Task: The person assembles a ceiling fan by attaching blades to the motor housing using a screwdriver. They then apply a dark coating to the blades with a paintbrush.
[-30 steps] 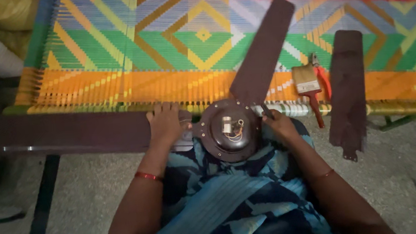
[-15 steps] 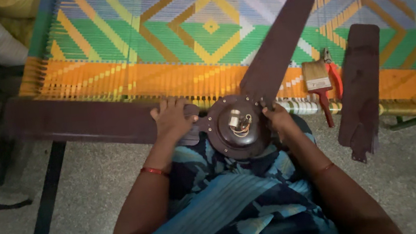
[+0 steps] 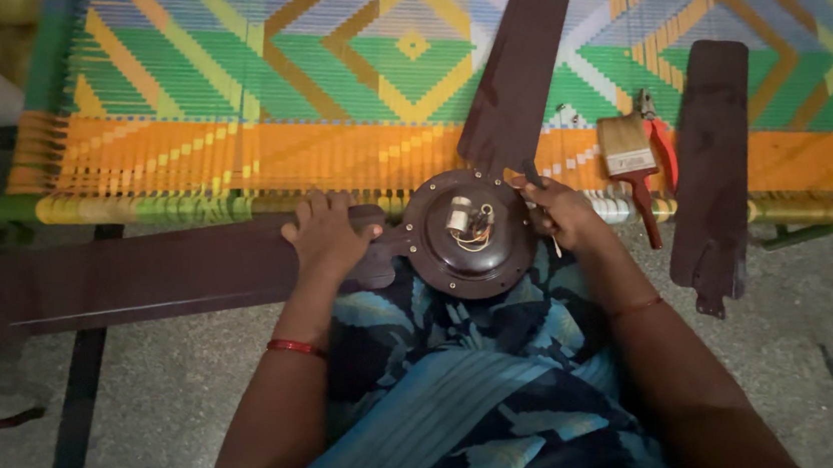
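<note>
- The ceiling fan motor [image 3: 469, 231], a round dark brown housing with wires showing at its hub, sits on the person's lap at the near edge of a woven cot
- The left hand [image 3: 324, 237] lies palm down on the long blade [image 3: 139, 278] that runs out to the left, close to where it meets the motor; its fingers are spread flat over the blade rather than curled round it
- The right hand [image 3: 560, 213] is at the motor's right rim, fingers closed on a thin tool [image 3: 535, 178], probably a screwdriver, though it is too small to be sure
- A second blade [image 3: 522, 59] reaches up and away from the motor across the cot [image 3: 225, 110], whose weave is orange, green, blue and red
- A loose blade [image 3: 708, 173] lies apart to the right, hanging over the cot's edge
- Between it and the motor lie a paintbrush [image 3: 628, 157] and red-handled pliers [image 3: 657, 133], just beside each other
</note>
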